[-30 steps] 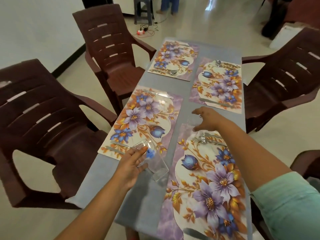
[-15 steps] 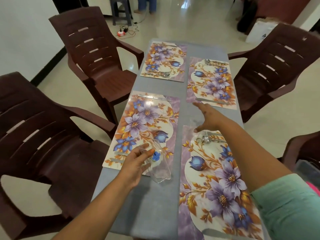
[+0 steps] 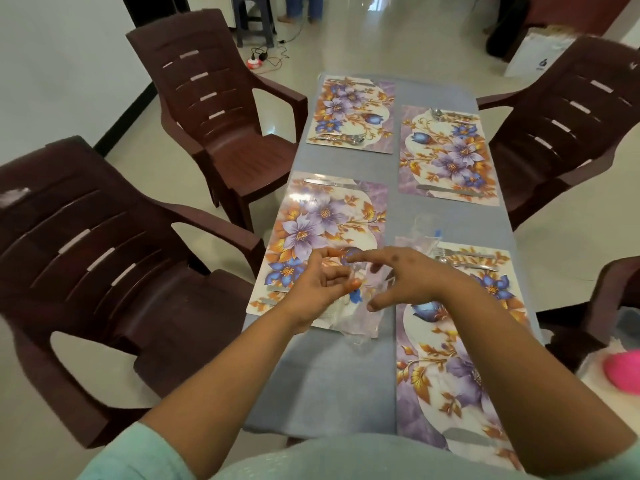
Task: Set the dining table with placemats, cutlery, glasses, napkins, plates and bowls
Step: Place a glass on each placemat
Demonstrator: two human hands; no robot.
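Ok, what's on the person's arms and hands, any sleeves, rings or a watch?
Both forearms are bare; short mint-green sleeves end at the elbows. The left hand has orange-painted nails. No ring, watch or bracelet shows on it or on the right hand.

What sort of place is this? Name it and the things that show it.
Most likely a home dining area: a table laid with floral placemats and cutlery, brown plastic armchairs on both sides, and a tiled floor.
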